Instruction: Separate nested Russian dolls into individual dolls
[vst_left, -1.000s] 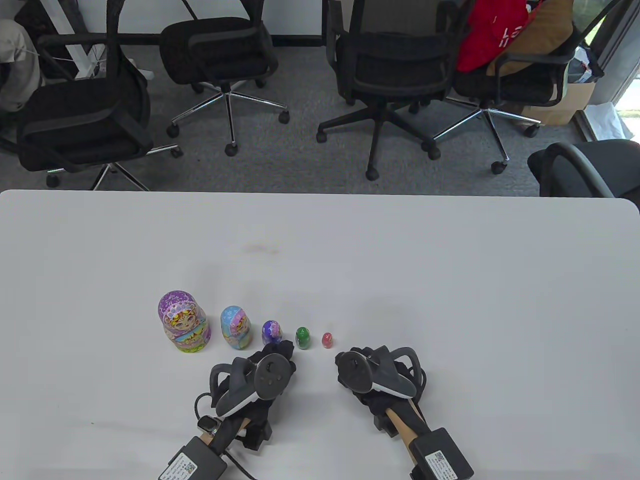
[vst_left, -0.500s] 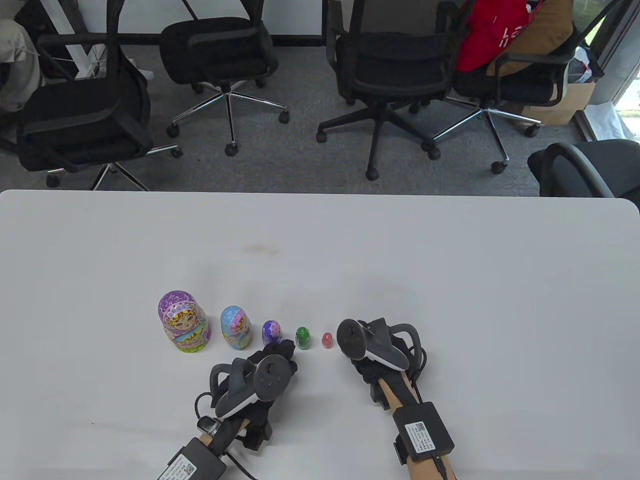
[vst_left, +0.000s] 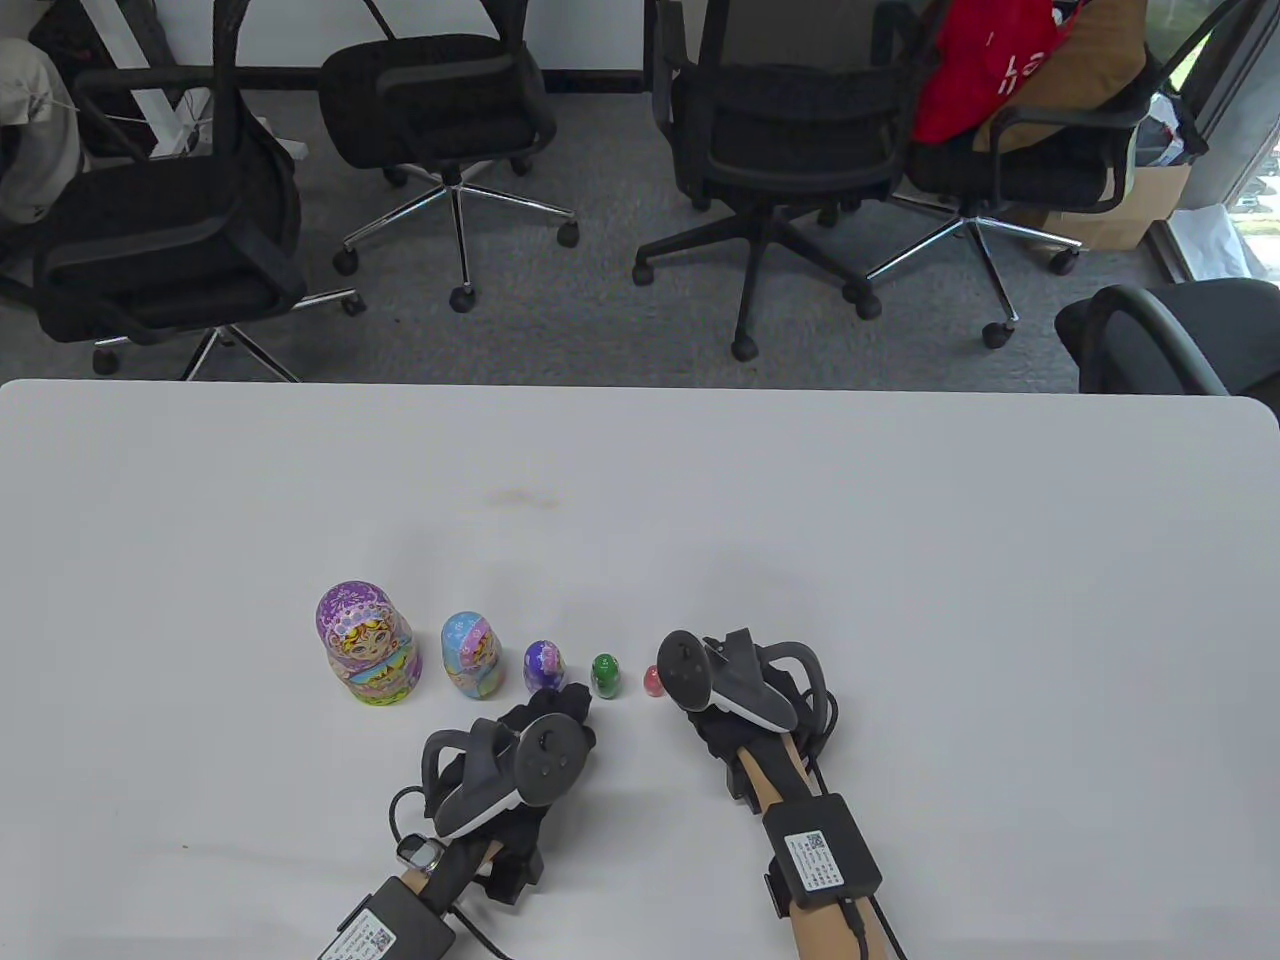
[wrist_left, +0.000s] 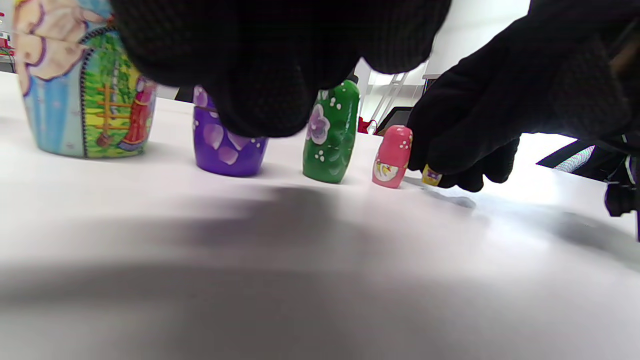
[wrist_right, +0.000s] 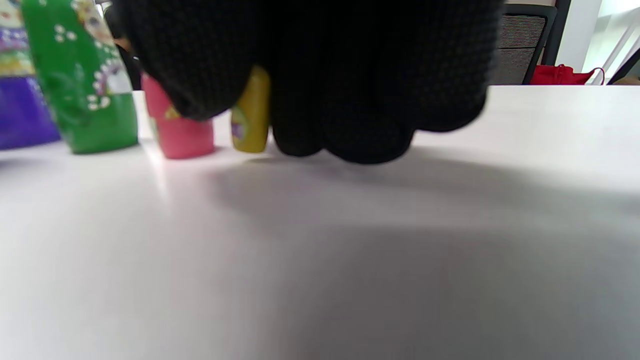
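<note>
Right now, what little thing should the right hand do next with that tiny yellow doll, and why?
Probably let go and lift away. The right hand holds the yellow doll upright on the table, just past the pink doll at the row's small end, so it seems placed already.

White table carries purple floral doll, blue-pink doll, violet doll, white-dotted green doll, pink doll, tiny yellow doll.

We are in an office: black mesh swivel chairs on castors stand on grey carpet beyond our white table, with a cardboard box by the window.
</note>
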